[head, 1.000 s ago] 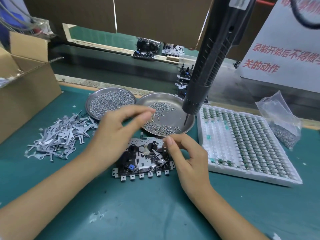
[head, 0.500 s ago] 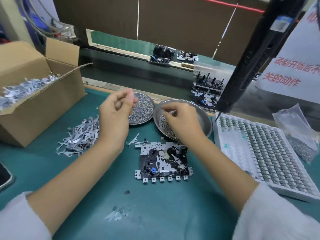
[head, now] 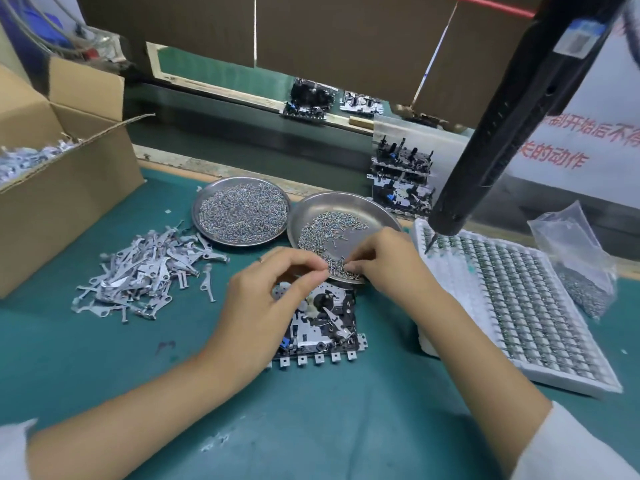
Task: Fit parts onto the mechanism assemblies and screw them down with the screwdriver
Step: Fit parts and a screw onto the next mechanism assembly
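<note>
On the green surface (head: 104, 375) nearest the person lies the mechanism assembly (head: 322, 327), flat, its row of small metal tabs along the near edge; the left hand (head: 266, 299) hangs over its left part and hides that side, thumb and forefinger drawn together at the tips near the rim of a dish, though whether they pinch a screw is too small to tell; the right hand (head: 384, 261) reaches over the near edge of the right-hand steel dish (head: 363, 209), fingers curled and pinching among the loose screws (head: 322, 230) there, the fingertips of both hands almost meeting; to the left of the assembly a heap of grey metal levers (head: 145, 271) is spread on the surface; to the right a white tray (head: 519, 306) carries rows of small parts, and just beyond it lies a clear plastic bag (head: 575, 258) with more small pieces; a second steel dish (head: 242, 211), fuller of screws, sits beside the first and slightly behind it; the black screwdriver (head: 512, 119) hangs slanted from the upper right, untouched, its tip just above the far left corner of the tray; at the left an open cardboard box (head: 62, 188) holds more levers; farther back a stack of assemblies (head: 401, 181) stands at the edge of the belt.
</note>
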Available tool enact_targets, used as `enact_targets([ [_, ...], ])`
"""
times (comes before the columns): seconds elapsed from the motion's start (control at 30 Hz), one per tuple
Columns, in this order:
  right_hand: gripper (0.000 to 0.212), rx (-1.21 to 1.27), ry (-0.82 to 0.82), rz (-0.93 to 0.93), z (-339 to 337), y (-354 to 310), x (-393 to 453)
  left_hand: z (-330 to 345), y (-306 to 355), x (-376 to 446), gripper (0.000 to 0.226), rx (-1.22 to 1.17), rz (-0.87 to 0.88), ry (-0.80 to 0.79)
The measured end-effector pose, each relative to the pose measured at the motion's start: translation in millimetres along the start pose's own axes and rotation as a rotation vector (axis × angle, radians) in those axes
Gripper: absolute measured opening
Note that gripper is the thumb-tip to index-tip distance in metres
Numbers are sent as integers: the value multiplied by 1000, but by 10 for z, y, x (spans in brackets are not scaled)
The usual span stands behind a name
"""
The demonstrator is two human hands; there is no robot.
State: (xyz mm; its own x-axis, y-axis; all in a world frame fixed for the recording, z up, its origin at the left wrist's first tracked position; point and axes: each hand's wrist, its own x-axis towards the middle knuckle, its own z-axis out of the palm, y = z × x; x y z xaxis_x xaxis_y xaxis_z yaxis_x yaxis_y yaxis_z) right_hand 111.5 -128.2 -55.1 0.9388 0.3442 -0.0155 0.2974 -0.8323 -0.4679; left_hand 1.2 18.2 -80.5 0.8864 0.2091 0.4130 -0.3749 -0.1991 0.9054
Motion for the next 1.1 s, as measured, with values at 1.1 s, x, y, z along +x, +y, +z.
enact_targets([
  [1.1, 13, 1080, 89, -143, 196, -38, -761, 77, -20, -103, 26, 220, 92, -82],
])
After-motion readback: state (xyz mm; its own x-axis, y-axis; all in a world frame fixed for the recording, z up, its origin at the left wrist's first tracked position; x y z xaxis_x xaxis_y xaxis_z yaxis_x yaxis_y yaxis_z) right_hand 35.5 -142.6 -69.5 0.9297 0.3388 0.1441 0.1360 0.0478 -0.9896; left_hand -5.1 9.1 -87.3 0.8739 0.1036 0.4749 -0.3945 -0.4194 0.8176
